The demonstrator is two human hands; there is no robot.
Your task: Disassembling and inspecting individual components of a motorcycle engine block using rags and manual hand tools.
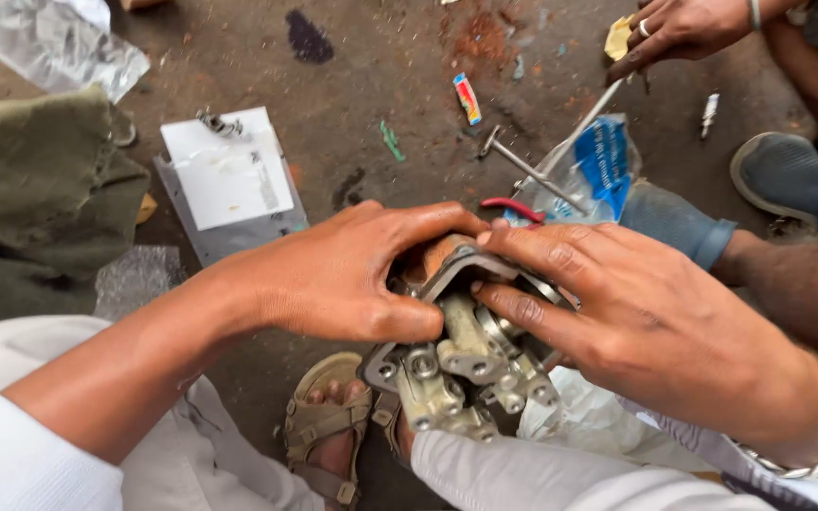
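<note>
My left hand [352,279] and right hand [636,326] both clasp the grey metal engine casting [466,364] from above, fingers curled over its far rim. Its long axis runs near to far, ported end toward me, over my sandalled foot [328,431]. Farther off lie a T-handle wrench [523,168], a white card [227,175] and another person's hand [679,33].
</note>
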